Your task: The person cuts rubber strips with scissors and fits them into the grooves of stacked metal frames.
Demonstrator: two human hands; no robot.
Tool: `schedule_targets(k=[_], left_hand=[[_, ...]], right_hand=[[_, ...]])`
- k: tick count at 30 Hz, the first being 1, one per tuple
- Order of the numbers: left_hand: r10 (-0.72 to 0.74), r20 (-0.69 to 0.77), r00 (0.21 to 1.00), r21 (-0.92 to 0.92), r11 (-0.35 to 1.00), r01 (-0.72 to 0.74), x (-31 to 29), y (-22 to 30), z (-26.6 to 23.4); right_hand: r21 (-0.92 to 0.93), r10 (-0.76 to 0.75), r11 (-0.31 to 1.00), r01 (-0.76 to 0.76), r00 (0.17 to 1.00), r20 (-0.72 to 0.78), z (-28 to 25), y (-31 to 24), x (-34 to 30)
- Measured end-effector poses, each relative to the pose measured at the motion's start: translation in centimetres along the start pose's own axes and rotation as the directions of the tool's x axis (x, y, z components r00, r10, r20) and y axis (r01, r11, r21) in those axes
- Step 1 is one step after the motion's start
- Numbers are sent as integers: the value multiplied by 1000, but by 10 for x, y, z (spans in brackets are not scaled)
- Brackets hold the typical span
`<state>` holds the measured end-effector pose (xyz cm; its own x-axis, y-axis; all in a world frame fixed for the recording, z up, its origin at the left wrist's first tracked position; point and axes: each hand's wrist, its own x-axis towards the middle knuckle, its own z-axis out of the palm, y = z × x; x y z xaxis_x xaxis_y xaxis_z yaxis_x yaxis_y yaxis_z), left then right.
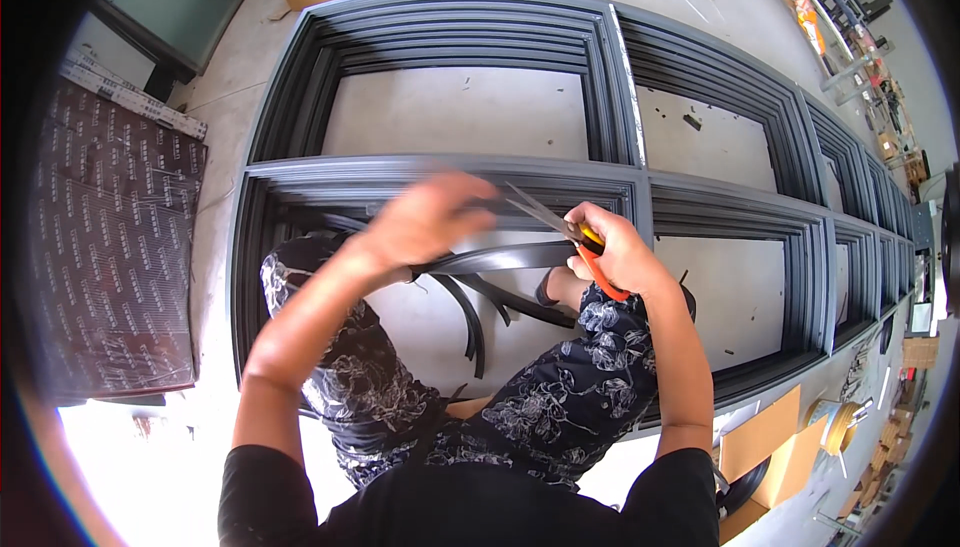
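Black short sleeves (265, 497) sit nearest; beyond, the right hand (615, 250) curls its fingers round orange-handled scissors (566, 227), beside a black flexible strip (500, 258), over grey frames (330, 164); the left hand (428, 222), blurred, has fingers apparently spread

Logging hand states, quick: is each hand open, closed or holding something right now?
Left hand: open, blurred, nothing seen in its grip.
Right hand: closed on the scissors; a black strip reaches it.
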<state>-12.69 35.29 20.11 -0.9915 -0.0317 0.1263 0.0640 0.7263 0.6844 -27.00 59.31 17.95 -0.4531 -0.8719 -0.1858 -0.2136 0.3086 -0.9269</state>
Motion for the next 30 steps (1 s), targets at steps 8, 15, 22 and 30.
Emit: schedule_targets(k=[8, 15, 22, 30], left_hand=[[-267, 299, 916, -372, 851, 369, 10, 36, 72], [-388, 386, 837, -632, 549, 547, 7, 4, 77], [-614, -158, 774, -424, 750, 508, 14, -97, -77], [-575, -224, 787, -611, 712, 346, -26, -56, -70]], right_hand=[[14, -38, 999, 38, 998, 40, 13, -4, 4], [-35, -130, 991, 128, 989, -68, 25, -2, 8], [362, -85, 881, 303, 856, -510, 42, -5, -19], [627, 291, 749, -211, 956, -25, 120, 0, -66]])
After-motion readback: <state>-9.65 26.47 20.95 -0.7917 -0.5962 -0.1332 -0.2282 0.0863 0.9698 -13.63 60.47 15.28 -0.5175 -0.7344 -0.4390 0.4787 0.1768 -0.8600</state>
